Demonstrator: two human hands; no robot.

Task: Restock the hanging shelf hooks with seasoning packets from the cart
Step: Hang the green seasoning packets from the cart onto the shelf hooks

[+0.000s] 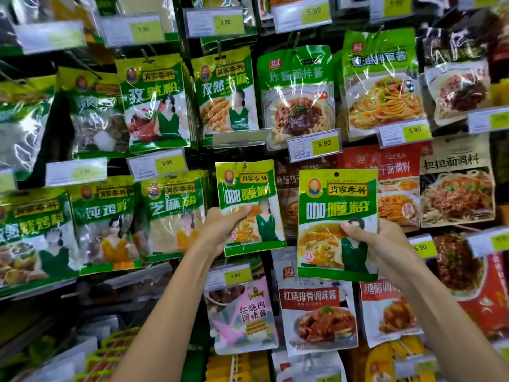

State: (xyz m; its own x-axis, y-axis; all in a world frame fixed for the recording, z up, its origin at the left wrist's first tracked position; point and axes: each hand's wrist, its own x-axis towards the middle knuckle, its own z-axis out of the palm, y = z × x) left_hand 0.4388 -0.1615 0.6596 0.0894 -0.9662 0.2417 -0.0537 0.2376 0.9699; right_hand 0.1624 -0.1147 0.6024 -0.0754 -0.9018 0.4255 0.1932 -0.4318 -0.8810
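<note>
1. Left hand (224, 223) reaches up to a shop wall (60, 122) full of hanging packets (297, 92) and yellow price tags (324, 144).
2. It curls round a green curry packet (249, 194) that hangs on a hook (245, 164).
3. Right hand (385, 244) pinches a second curry packet (338, 213) just to the right, in front of the wall.

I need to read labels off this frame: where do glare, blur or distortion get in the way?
Head view: centre is sharp, the curry packet in the right hand reads clearly; glare streaks the noodle sauce packet above; left-edge packets are blurred; wide-angle bending tilts outer rows.
</note>
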